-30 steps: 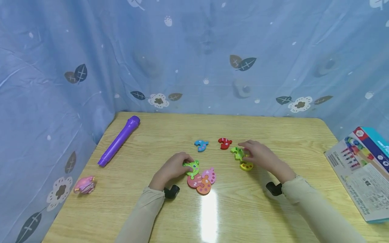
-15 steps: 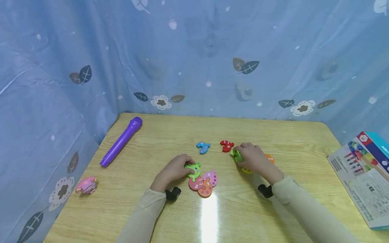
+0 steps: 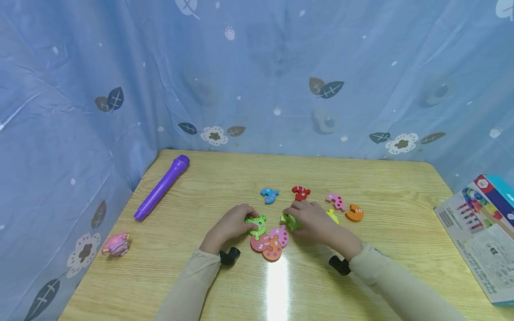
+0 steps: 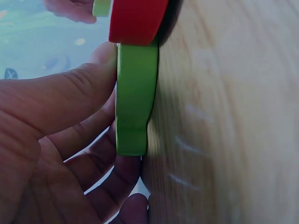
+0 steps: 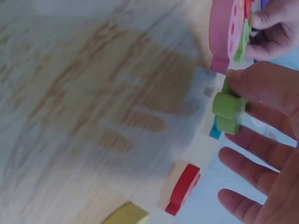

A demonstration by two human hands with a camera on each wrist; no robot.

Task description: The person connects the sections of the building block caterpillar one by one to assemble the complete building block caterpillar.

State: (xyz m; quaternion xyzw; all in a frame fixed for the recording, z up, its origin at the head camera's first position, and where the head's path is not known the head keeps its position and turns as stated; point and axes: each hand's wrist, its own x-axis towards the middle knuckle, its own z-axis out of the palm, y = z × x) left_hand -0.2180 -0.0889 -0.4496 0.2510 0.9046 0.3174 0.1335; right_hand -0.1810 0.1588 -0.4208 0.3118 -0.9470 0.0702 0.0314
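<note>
The left hand (image 3: 230,225) gripped the green face piece (image 3: 259,226), flat on the counter (image 3: 221,178), its knob pointing near; the right hand (image 3: 315,223) pinched a green puzzle piece (image 3: 292,221) right of the pink number-4 piece (image 3: 283,237), its visible end pointing left, long axis partly hidden.

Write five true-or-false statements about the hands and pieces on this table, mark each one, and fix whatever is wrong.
1. The right hand holds a green piece. True.
2. The left hand grips the purple stick. False: it holds the green face piece; the purple stick lies apart from both hands.
3. The pink piece marked 4 adjoins the orange piece marked 3. True.
4. In the head view, the orange piece marked 10 lies left of the blue piece. False: it lies to the right.
5. The box is on the person's right. True.
</note>
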